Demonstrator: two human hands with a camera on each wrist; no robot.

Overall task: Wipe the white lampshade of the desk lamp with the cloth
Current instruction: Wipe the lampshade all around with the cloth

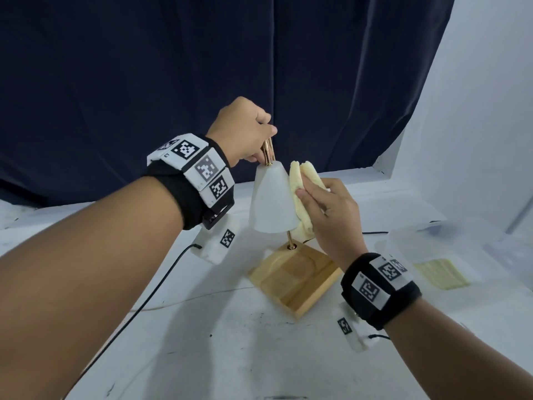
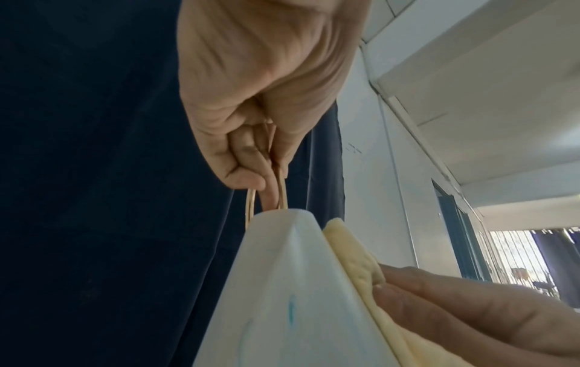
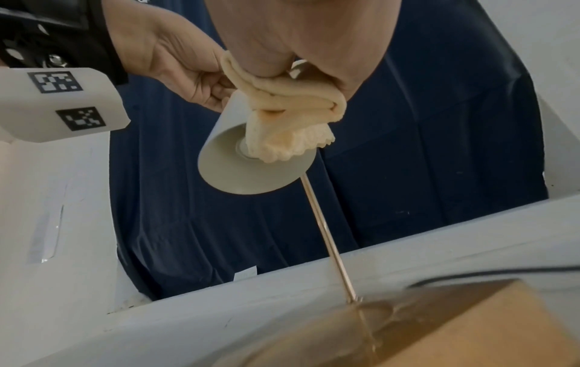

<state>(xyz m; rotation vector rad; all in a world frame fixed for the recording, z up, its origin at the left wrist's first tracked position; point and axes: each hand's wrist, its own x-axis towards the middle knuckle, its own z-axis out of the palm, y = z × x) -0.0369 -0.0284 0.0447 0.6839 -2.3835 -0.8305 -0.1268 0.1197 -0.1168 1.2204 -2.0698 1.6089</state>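
Hands first: the left hand (image 1: 245,131) is curled round the gold loop (image 1: 268,151) at the top of the desk lamp, fingers and thumb closed on the metal, steadying it from above. The right hand (image 1: 328,215) has the folded yellow cloth (image 1: 300,186) under nearly straight fingers and presses it flat against the right flank of the white lampshade (image 1: 271,200); the right wrist view shows the palm and thumb bunching the lower folds of the cloth, so the hand is gripping it as well as pressing.

The lampshade is a cone, narrow end up, its long axis roughly upright and tipped slightly. It lies just left of the right hand and directly below the left, so the right hand is the one placed to stroke along the slope. The left flank (where faint blue marks show in the left wrist view) looks not yet reached, I judge.

Below, a thin gold stem (image 1: 289,239) runs down to a wooden base (image 1: 294,278) on the white desk (image 1: 230,342). The base has a shallow tray hollow with nothing visible in it. A second yellow cloth (image 1: 441,274) lies flat on the desk, well apart to the right.
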